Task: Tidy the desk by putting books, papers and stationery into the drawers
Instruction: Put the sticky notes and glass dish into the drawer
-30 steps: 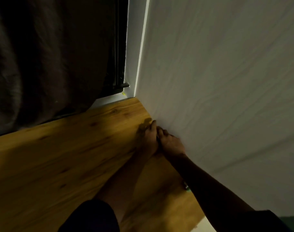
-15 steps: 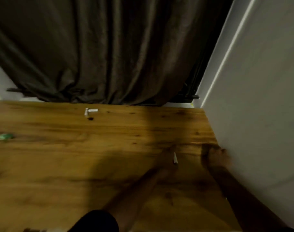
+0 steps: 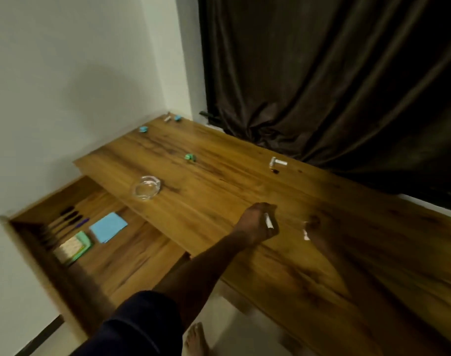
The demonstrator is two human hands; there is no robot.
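Note:
My left hand [image 3: 256, 223] hovers over the front part of the wooden desk [image 3: 219, 191] and grips a small white stick-like item [image 3: 268, 222]. My right hand [image 3: 315, 226] is to its right, blurred by motion, with a small white bit [image 3: 306, 235] at its lower edge; its grip is unclear. An open drawer [image 3: 132, 255] at the left holds blue paper [image 3: 108, 226], a green-edged notepad [image 3: 74, 246] and several pens [image 3: 73, 218].
On the desk are a glass ashtray [image 3: 146, 187], a small green item [image 3: 190, 157], a white item [image 3: 277, 162], and blue bits [image 3: 143, 129] near the far corner. A dark curtain [image 3: 322, 73] hangs behind; a white wall is on the left. My bare foot [image 3: 196, 339] is on the floor.
The view swung left from the right-hand wall corner to the desk and open drawer. Both hands left the wall; my left hand now carries the white item over the desk.

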